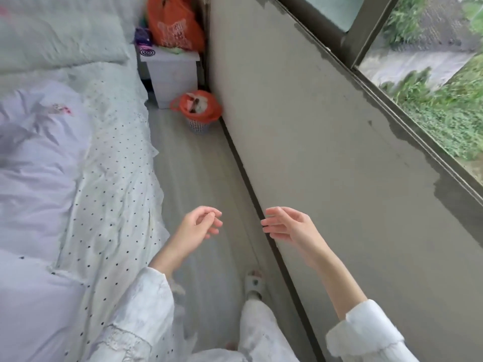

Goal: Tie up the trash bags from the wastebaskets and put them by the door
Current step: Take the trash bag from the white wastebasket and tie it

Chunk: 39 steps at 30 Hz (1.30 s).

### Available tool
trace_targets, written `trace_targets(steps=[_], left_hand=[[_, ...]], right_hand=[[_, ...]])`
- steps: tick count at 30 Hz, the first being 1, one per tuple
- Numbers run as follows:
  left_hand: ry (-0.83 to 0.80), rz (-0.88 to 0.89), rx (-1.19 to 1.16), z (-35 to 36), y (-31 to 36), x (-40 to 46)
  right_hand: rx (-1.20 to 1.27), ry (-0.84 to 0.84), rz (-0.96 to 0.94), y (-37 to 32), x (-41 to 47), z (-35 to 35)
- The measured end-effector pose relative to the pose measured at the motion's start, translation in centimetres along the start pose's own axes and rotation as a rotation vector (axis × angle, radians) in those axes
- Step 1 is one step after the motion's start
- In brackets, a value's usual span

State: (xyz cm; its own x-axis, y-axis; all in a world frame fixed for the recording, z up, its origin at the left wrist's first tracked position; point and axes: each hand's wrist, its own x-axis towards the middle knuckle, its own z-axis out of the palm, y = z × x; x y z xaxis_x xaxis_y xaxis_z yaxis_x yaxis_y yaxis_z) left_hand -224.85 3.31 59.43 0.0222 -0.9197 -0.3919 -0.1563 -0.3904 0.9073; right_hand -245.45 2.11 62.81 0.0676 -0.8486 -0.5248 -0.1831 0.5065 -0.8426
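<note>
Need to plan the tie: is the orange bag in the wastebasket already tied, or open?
Open: the orange bag is folded over the wastebasket rim, trash visible inside.

Both arms out forward, forearms bare, white sleeves [366, 335] pushed back toward the elbows. Left hand [201, 226] loosely curled, fingertips drawn in near the thumb, holding nothing. Right hand [285, 224] just across from the left hand, apart from it, fingers relaxed and pointing toward it, palm turned inward, also holding nothing. Both wrists about level. Below the right hand, one foot in a white slipper [253, 282], white trouser leg [261, 327] behind it.
</note>
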Motion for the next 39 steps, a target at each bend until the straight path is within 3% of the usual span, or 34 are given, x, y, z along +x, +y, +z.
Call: trace_targets(steps=[8,17,23,32,39], left_hand=[[0.228,-0.079,-0.042,-3.4,5.9,18.3],[0.368,-0.189,-0.109,-9.4,11.9,34.2],[0.343,-0.24,-0.154,-15.0,13.2,47.9],[0.239,-0.352,-0.052,-28.6,15.2,71.3],[0.162,-0.469,-0.022,-33.4,12.9,86.3]], right_hand=[[-0.064,-0.19,-0.011,-10.9,21.6,-0.5],[-0.121,-0.315,0.036,-22.7,40.4,2.8],[-0.133,-0.311,0.093,-27.9,54.7,7.1],[-0.071,-0.181,0.231,-35.5,76.8,15.3],[-0.149,-0.094,0.33,-34.7,90.4,18.0]])
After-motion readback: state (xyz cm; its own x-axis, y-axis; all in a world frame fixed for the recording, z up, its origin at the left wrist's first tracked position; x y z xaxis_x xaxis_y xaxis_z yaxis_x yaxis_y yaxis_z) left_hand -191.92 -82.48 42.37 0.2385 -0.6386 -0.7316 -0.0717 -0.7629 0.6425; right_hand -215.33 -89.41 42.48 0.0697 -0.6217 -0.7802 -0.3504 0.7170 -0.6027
